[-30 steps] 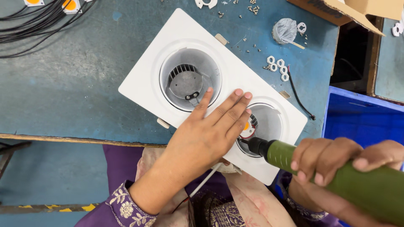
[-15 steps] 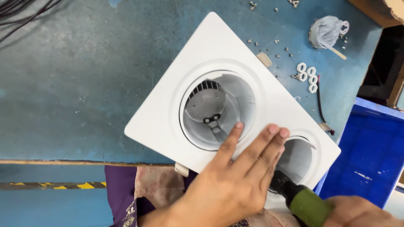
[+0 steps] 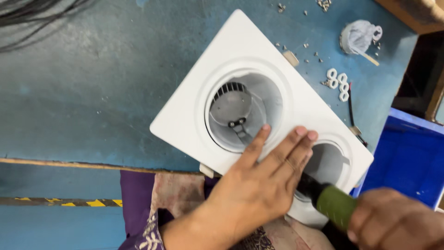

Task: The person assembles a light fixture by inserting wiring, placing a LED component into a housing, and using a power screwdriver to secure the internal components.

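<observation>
A white rectangular double downlight housing (image 3: 245, 51) lies tilted on the blue-green workbench (image 3: 92, 92), overhanging its front edge. It has two round wells; the upper one (image 3: 243, 111) shows a grey finned part and a small bracket. My left hand (image 3: 259, 185) presses flat on the housing between the wells, fingers spread. My right hand (image 3: 393, 222) grips a green-handled electric screwdriver (image 3: 335, 203), whose dark tip reaches into the lower well (image 3: 326, 164), partly hidden by my left fingers.
Small white rings (image 3: 337, 83) and loose screws (image 3: 300, 51) lie on the bench beyond the housing, with a round white wad (image 3: 358, 37) at the top right. A blue plastic bin (image 3: 407, 157) stands at the right. Black cables (image 3: 37, 14) run along the top left.
The view has shifted, so the housing sits further right and lower in frame. My left hand stays pressed on it and the screwdriver remains in the lower well.
</observation>
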